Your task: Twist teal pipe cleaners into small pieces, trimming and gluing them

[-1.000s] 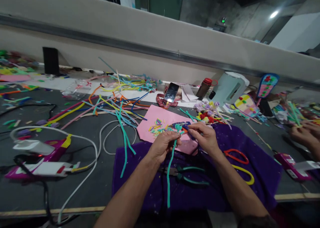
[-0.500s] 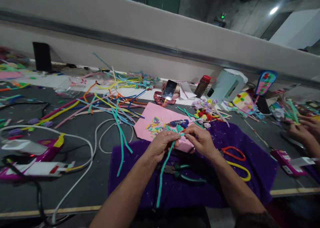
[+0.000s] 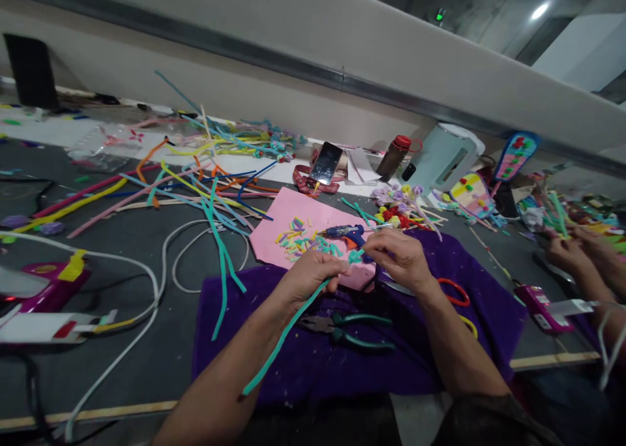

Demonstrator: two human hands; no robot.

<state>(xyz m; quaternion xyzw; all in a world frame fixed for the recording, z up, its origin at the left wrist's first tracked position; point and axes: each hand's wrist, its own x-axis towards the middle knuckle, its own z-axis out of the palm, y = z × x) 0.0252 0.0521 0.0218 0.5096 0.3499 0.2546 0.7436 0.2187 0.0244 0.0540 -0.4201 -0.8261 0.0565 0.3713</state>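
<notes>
My left hand (image 3: 313, 278) is closed in a pinch on a long teal pipe cleaner (image 3: 286, 336), whose free end hangs down toward the lower left. At the other side, my right hand (image 3: 400, 258) has its fingers pinched at a small curled teal pipe-cleaner piece (image 3: 356, 256). Whether that curl joins the long stem is hidden by the fingers. Just behind both hands, a blue hot glue gun (image 3: 342, 231) lies on a pink sheet (image 3: 274, 216) with small coloured snippets (image 3: 298, 240). Green-handled pliers (image 3: 362, 330) rest below the hands on a purple cloth (image 3: 235, 368).
Scissors with a red handle (image 3: 458, 296) lie partly under my right forearm. Loose pipe cleaners (image 3: 220, 237) spread to the left beside a white cable (image 3: 159, 263). Behind stand a brown bottle (image 3: 391, 160) and a pale kettle (image 3: 443, 156). A co-worker's hands (image 3: 572, 250) are at far right.
My hands have drawn slightly apart. The long pipe cleaner's tail has swung to the left across my left forearm. The head view has shifted and tilted.
</notes>
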